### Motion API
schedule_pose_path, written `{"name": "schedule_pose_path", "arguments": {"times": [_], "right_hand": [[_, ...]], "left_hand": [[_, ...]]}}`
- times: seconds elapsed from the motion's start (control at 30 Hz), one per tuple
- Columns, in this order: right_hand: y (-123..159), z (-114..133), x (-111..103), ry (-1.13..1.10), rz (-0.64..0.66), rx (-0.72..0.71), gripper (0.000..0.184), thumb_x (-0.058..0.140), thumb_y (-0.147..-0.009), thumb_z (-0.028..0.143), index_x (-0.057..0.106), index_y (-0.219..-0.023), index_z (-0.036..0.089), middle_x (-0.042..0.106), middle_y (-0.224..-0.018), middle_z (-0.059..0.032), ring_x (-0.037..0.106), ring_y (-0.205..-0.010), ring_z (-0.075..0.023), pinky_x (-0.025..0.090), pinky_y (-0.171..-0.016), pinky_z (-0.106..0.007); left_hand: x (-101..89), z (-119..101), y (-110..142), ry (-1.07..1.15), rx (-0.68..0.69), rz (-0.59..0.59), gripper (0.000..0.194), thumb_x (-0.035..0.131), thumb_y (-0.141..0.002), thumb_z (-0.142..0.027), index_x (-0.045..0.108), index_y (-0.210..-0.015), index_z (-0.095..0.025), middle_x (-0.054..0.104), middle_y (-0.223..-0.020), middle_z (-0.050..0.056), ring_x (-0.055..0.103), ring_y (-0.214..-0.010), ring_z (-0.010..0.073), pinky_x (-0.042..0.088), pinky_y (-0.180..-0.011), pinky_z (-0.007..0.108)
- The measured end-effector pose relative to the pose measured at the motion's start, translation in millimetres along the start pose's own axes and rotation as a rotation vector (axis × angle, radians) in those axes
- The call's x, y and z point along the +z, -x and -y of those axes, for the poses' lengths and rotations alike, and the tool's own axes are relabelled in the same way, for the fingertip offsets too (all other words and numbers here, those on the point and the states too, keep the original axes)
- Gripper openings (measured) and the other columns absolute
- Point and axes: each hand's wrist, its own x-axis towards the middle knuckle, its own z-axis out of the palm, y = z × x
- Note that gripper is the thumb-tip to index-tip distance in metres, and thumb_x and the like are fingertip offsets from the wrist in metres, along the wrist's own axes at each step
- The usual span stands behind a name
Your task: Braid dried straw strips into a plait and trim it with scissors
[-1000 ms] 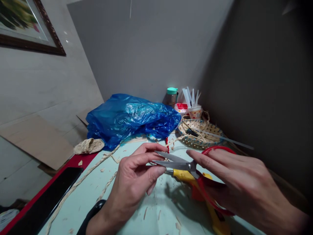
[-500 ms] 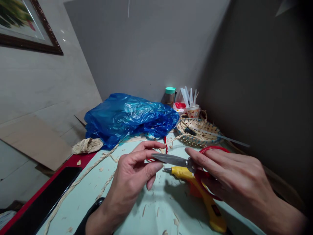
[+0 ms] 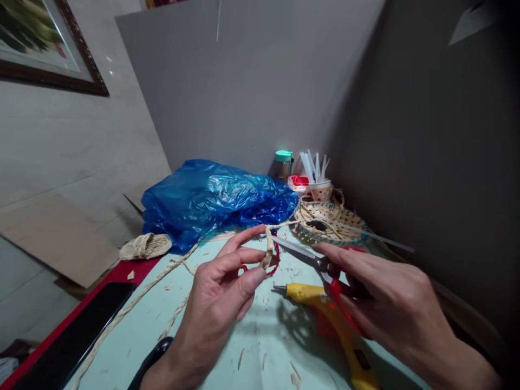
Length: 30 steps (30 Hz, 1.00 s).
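My left hand pinches a short braided straw piece with a thin red loop hanging from it, held above the pale green tabletop. My right hand grips red-handled scissors. Their blades are together and the tip touches the straw just right of my left fingers. A yellow glue gun lies on the table under the scissors, nozzle pointing left.
A blue plastic bag lies at the back, with a straw bundle to its left. A woven basket, a cup of white sticks and a green-capped jar stand at the back right. A braided cord and straw scraps cross the table.
Both hands rose. The straw piece with the red loop now shows upright in my left fingers. The scissors tilted, tip up and left, onto the straw.
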Motion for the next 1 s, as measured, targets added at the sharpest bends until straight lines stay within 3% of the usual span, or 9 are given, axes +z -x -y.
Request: {"name": "schedule_pose_path", "arguments": {"times": [0.1, 0.17, 0.23, 0.47, 0.73, 0.83, 0.93, 1.0], "right_hand": [[-4.3, 1.6, -1.7, 0.020, 0.020, -0.024, 0.037, 0.053, -0.083, 0.018, 0.056, -0.120, 0.015, 0.066, -0.082, -0.0086, 0.062, -0.066, -0.0193, 0.051, -0.055, -0.030], [-6.2, 2.5, -1.5, 0.045, 0.043, -0.048, 0.040, 0.054, -0.082, 0.018, 0.056, -0.121, 0.013, 0.064, -0.086, -0.0098, 0.061, -0.073, -0.0222, 0.052, -0.061, -0.034], [-6.7, 3.1, -0.7, 0.077, 0.054, -0.075, 0.041, 0.056, -0.081, 0.019, 0.056, -0.121, 0.013, 0.063, -0.086, -0.0099, 0.060, -0.074, -0.0233, 0.050, -0.062, -0.035], [-1.0, 3.0, 0.6, 0.167, 0.020, -0.109, 0.032, 0.058, -0.087, 0.017, 0.059, -0.119, 0.015, 0.062, -0.075, -0.0030, 0.056, -0.063, -0.0157, 0.041, -0.056, -0.029], [5.9, 0.9, 3.9, 0.144, -0.022, -0.113, 0.032, 0.056, -0.089, 0.011, 0.058, -0.120, 0.014, 0.065, -0.073, -0.0034, 0.059, -0.058, -0.0141, 0.041, -0.052, -0.026], [3.8, 1.8, 5.9, -0.026, -0.029, 0.055, 0.027, 0.053, -0.087, 0.011, 0.060, -0.112, 0.017, 0.068, -0.075, -0.0034, 0.060, -0.054, -0.0126, 0.044, -0.050, -0.024], [0.6, 0.9, 7.8, -0.332, -0.045, 0.402, 0.019, 0.058, -0.087, 0.022, 0.063, -0.105, 0.020, 0.068, -0.077, -0.0026, 0.060, -0.056, -0.0133, 0.046, -0.048, -0.022], [-1.8, 0.4, 9.1, -0.579, -0.013, 0.653, 0.024, 0.064, -0.085, 0.033, 0.063, -0.105, 0.021, 0.065, -0.073, -0.0013, 0.060, -0.055, -0.0144, 0.047, -0.045, -0.022]], "left_hand": [[0.6, -0.1, -0.2, -0.022, 0.020, -0.008, 0.015, 0.067, -0.082, -0.027, 0.078, -0.090, -0.023, 0.054, -0.140, 0.007, 0.065, -0.082, 0.0169, 0.042, -0.049, 0.020], [0.1, 0.4, -1.4, -0.049, 0.070, -0.007, 0.014, 0.066, -0.081, -0.023, 0.078, -0.088, -0.023, 0.060, -0.132, 0.007, 0.059, -0.113, 0.0253, 0.050, -0.076, 0.025], [-0.5, 1.0, -2.5, -0.077, 0.108, 0.007, 0.015, 0.065, -0.081, -0.019, 0.079, -0.087, -0.024, 0.063, -0.128, 0.006, 0.050, -0.126, 0.0265, 0.043, -0.097, 0.031], [-2.3, 0.0, -3.6, -0.150, 0.107, 0.065, 0.017, 0.065, -0.083, -0.019, 0.079, -0.089, -0.026, 0.069, -0.116, 0.005, 0.046, -0.130, 0.0220, 0.040, -0.102, 0.028], [-1.9, 2.9, -3.7, -0.100, 0.056, 0.068, 0.015, 0.065, -0.082, -0.022, 0.079, -0.088, -0.025, 0.064, -0.126, 0.005, 0.050, -0.126, 0.0252, 0.042, -0.099, 0.030], [1.0, 2.2, -2.4, -0.085, 0.056, 0.050, 0.013, 0.066, -0.081, -0.023, 0.079, -0.082, -0.024, 0.066, -0.123, 0.006, 0.052, -0.123, 0.0255, 0.043, -0.096, 0.030], [1.6, 1.3, -0.8, -0.099, 0.021, 0.068, 0.014, 0.064, -0.083, -0.027, 0.078, -0.085, -0.024, 0.069, -0.110, 0.005, 0.059, -0.108, 0.0224, 0.044, -0.088, 0.028], [0.5, 2.3, 0.2, -0.105, -0.013, 0.097, 0.016, 0.063, -0.085, -0.031, 0.077, -0.088, -0.025, 0.071, -0.094, 0.003, 0.060, -0.093, 0.0188, 0.043, -0.083, 0.027]]}}
